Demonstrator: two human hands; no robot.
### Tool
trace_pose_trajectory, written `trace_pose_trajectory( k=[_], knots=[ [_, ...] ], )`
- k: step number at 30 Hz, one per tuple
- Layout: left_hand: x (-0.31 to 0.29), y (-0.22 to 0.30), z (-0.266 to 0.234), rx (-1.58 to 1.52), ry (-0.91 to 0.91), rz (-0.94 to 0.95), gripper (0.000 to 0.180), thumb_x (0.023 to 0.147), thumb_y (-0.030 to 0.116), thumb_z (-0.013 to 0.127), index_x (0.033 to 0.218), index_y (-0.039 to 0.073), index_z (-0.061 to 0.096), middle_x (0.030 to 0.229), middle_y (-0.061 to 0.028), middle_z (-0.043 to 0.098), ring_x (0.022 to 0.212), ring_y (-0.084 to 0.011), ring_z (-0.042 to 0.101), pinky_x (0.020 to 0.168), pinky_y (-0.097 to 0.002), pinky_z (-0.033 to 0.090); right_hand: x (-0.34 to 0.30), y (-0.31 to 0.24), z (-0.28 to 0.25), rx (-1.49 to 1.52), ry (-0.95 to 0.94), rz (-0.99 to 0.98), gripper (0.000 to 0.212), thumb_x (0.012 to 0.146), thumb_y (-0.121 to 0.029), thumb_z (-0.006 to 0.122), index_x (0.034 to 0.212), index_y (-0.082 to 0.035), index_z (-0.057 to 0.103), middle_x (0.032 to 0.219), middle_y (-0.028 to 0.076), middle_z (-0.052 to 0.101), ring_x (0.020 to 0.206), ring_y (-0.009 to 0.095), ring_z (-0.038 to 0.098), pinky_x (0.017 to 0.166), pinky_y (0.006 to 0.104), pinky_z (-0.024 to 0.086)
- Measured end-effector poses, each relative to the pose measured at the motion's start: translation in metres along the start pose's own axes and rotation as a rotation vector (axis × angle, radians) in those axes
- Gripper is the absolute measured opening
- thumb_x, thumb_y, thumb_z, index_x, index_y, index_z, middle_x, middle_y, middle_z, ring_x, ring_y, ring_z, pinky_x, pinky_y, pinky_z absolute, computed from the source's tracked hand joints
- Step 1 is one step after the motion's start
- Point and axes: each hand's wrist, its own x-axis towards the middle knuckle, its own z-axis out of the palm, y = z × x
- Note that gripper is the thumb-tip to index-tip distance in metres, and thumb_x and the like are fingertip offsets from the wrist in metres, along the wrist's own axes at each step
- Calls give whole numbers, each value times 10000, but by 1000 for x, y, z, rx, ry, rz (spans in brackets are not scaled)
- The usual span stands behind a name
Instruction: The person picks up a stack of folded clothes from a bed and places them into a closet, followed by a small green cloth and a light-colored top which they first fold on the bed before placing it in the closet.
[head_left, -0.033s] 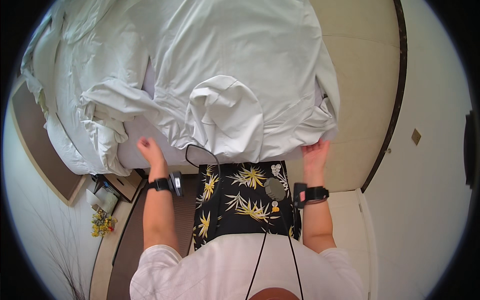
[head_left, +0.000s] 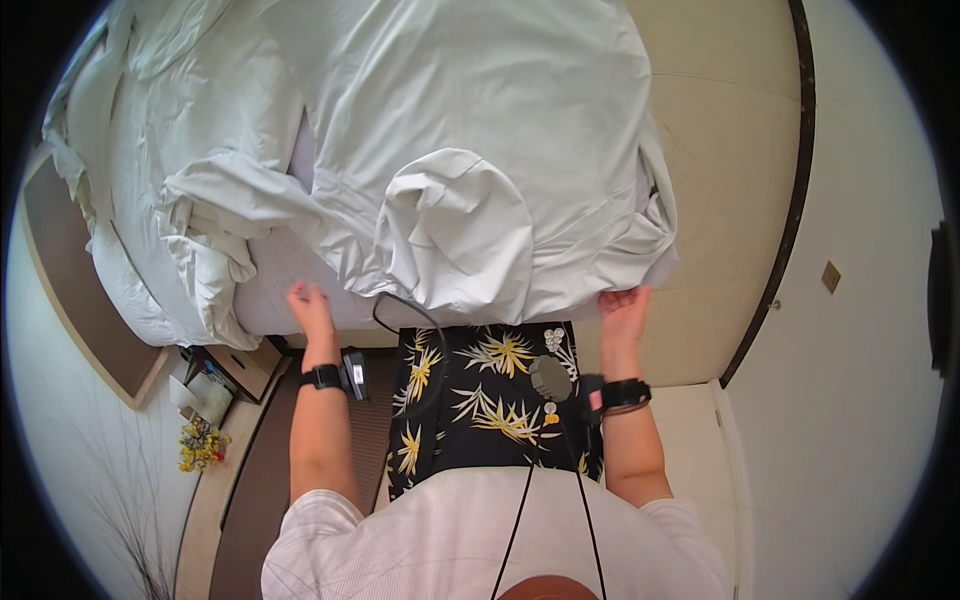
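Note:
A large white sheet (head_left: 470, 90) covers most of the bed, its near edge wrinkled and a rounded fold (head_left: 455, 235) bunched at the middle. Below its rumpled left part shows the pale lilac mattress side (head_left: 275, 275). My left hand (head_left: 312, 308) is in front of that side, fingers loosely curled and apart, nothing visible in them. At the bed's near right corner, my right hand (head_left: 624, 310) is palm up with its fingers curled at the sheet's lower edge; the fingertips are partly hidden. Both wrists wear black straps with small devices.
A black cable loop (head_left: 410, 310) hangs before me over my dark floral garment. Beside the bed at left are a nightstand (head_left: 255, 368), a tissue box (head_left: 210, 400) and yellow flowers (head_left: 203, 445). A padded beige panel (head_left: 730, 170) borders the bed's right, beside a white wall.
My left hand has moved slightly right and its fingers have loosened. My right hand has shifted a little left along the sheet's edge, its fingers more curled.

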Motion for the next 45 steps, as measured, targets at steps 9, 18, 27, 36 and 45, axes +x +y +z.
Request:
trace_pose_trajectory(
  k=[9,18,27,36,45],
  knots=[
    [-32,-78,-42,375,-449,340,386,781,174,591,1133,68,472,861,-104,562,695,-174,543,657,-286,456,-72,113,-35,-1093,-502,-398,599,865,-148,495,1333,-29,141,1162,189,448,889,163,513,776,253,421],
    [-41,-21,29,199,-1026,295,220,711,177,679,823,9,590,596,-39,534,562,-82,461,525,-238,388,-58,142,-13,-1090,-463,-415,360,823,-196,574,1085,29,469,873,67,557,769,116,508,687,235,415],
    [-53,-88,18,182,-1092,119,168,677,134,669,717,-8,589,581,-28,548,559,-85,477,537,-249,405,-61,146,-54,-1174,-218,-456,189,786,-177,596,804,10,576,601,-39,463,556,58,379,496,225,321],
    [21,-60,13,-485,-446,-1,497,748,194,665,1086,-69,412,1008,-105,523,886,-142,514,801,-271,417,-81,79,52,-1524,-312,-873,204,819,-159,546,927,15,558,605,36,523,532,97,469,506,248,398],
    [63,45,-3,-469,-356,-21,330,760,139,644,979,-75,522,932,-106,574,832,-124,519,737,-241,405,-94,95,354,-1270,-855,-1283,246,822,-126,515,1027,3,556,669,81,601,579,109,559,536,230,442]
  ],
)
